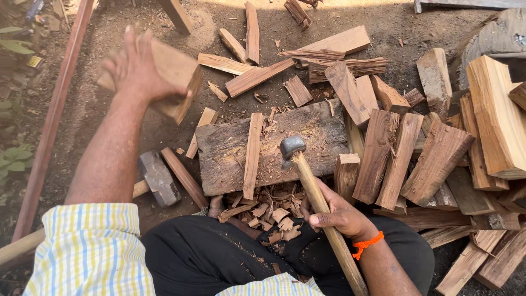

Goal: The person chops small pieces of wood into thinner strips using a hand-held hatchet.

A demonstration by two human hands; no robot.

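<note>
- Bare dirt ground (pixel 109 109) is lying strewn with split wood pieces and chips around a flat chopping block (pixel 230 153).
- Left hand (pixel 134 66) is lifting a wood chunk (pixel 175 77) above the ground, fingers wrapping it.
- Right hand (pixel 339 214) is gripping the hatchet (pixel 307 181) handle, fingers curling closed, its head resting on the block.
- A sledgehammer (pixel 159 178) is lying just left of the block.
</note>
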